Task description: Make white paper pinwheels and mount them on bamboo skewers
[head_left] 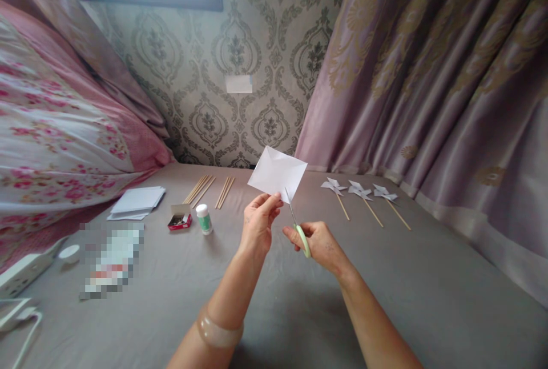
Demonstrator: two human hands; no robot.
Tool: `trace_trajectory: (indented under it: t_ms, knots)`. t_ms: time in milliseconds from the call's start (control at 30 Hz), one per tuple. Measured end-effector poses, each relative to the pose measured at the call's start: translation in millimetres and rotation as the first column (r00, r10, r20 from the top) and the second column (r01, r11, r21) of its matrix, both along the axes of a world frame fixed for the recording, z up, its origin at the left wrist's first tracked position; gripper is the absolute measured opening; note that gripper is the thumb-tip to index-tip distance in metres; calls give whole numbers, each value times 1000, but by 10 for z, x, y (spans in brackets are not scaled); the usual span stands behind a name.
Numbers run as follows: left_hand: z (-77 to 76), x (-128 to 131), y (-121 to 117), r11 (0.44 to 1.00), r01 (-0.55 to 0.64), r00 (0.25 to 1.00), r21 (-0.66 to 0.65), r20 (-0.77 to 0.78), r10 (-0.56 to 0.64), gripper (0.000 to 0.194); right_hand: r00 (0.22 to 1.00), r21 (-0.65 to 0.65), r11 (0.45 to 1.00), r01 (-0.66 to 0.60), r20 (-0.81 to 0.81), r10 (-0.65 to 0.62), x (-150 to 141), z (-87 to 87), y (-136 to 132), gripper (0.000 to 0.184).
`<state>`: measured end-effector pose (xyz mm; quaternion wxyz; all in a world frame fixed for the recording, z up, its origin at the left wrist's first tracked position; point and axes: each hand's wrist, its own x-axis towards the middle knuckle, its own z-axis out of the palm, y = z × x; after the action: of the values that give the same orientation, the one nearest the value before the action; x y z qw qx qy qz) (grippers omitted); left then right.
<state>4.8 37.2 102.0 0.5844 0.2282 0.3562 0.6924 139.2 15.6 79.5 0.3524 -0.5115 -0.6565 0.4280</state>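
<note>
My left hand pinches the lower edge of a white square of paper, held up above the grey-covered surface. Faint crease lines run across the sheet. In my right hand is a pair of scissors with pale green handles, the fingers closed around them. The blades point up at the paper's lower corner and overlap it, close to my left fingertips. How far the blades are parted is too small to tell.
Behind on the left lie a stack of paper, wooden sticks, a small red box and a white-and-green bottle. Several paper pinwheels on sticks lie right. A power strip sits far left; curtains hang right.
</note>
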Motion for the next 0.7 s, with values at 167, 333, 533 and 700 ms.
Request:
trace_trajectory:
  t_ms: [167, 333, 533, 700]
  knots:
    - [-4, 0, 4, 1000, 6, 1000, 15, -12, -6, 36, 999, 25, 999, 36, 18, -36, -14, -3, -1, 46]
    - [-5, 3, 9, 1000, 5, 1000, 26, -9, -5, 36, 996, 49, 996, 76, 39, -78, -21, -8, 2, 42]
    - [12, 3, -7, 999, 5, 1000, 35, -18, -4, 36, 995, 73, 993, 90, 44, -94, -17, -28, 6, 42]
    - [16, 0, -14, 999, 16, 999, 47, -45, -14, 36, 994, 77, 992, 95, 46, -99, -15, -47, 15, 43]
